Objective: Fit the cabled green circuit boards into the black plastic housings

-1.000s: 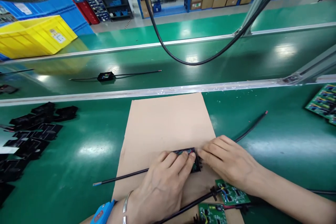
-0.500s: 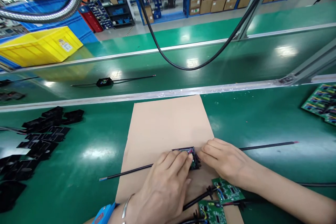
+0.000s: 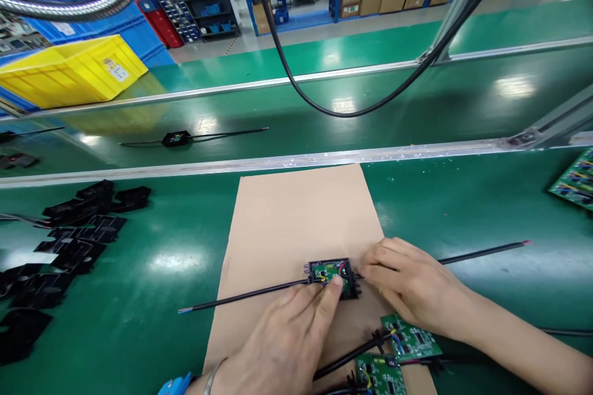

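Note:
A green circuit board (image 3: 330, 270) sits in a small black plastic case (image 3: 351, 290) on a cardboard sheet (image 3: 296, 210). My left hand (image 3: 290, 327) reaches over the near edge of the case, fingers stretched out, with one fingertip touching the board. At the right end, my right hand (image 3: 407, 284) pinches the black cable (image 3: 486, 252) close to the case; its fingers partly hide the grip. Another black cable (image 3: 250, 292) leaves the case on the left. Two loose circuit boards with cables, a far one (image 3: 412, 338) and a near one (image 3: 382, 376), lie below my right hand.
Several black plastic cases (image 3: 74, 256) are scattered on the green table at left. A stack of circuit boards (image 3: 577, 182) is at the right edge. Beyond the metal rail (image 3: 278, 160) lies a cabled case (image 3: 176, 138). A black cable (image 3: 343, 115) hangs in front; a yellow bin (image 3: 74, 71) stands back left.
My left hand has drawn back toward me, uncovering more of the board and case. My right hand stays at the right-hand cable. The view has shifted slightly.

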Motion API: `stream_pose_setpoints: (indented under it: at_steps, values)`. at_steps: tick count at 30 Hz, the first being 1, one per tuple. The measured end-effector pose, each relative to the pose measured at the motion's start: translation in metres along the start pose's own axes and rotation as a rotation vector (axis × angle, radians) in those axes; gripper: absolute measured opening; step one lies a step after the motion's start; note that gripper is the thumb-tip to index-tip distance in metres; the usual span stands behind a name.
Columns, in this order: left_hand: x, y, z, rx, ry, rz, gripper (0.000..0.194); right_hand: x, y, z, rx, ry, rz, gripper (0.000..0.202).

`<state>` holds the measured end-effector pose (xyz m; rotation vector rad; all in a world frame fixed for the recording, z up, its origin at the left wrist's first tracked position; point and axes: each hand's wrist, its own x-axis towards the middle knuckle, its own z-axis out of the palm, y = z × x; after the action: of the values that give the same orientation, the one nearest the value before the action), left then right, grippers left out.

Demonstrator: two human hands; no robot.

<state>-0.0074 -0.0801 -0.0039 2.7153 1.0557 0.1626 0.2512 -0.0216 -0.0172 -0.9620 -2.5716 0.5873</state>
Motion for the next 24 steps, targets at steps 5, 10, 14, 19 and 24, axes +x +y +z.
stream_pose_setpoints:
  at_steps: [5,10,14,19,24]
  values:
    - [-0.004,-0.031,-0.024,-0.373,0.268,-0.224,0.055,-0.004,-0.001,-0.005,-0.017,0.004,0.021,0.027]
    - [-0.005,-0.046,-0.023,-0.402,0.106,-0.322,0.058,-0.008,-0.01,-0.006,-0.083,0.045,0.039,0.04]
    - [0.002,-0.038,-0.013,-0.386,0.037,-0.32,0.061,-0.011,-0.008,-0.008,-0.114,-0.04,0.115,0.04]
    - [0.005,-0.038,-0.008,-0.358,0.078,-0.322,0.032,-0.03,0.017,-0.017,-0.115,-0.076,0.181,0.021]
    - [0.005,-0.045,-0.011,-0.381,0.076,-0.293,0.014,-0.03,0.021,-0.025,-0.069,-0.05,0.138,0.017]
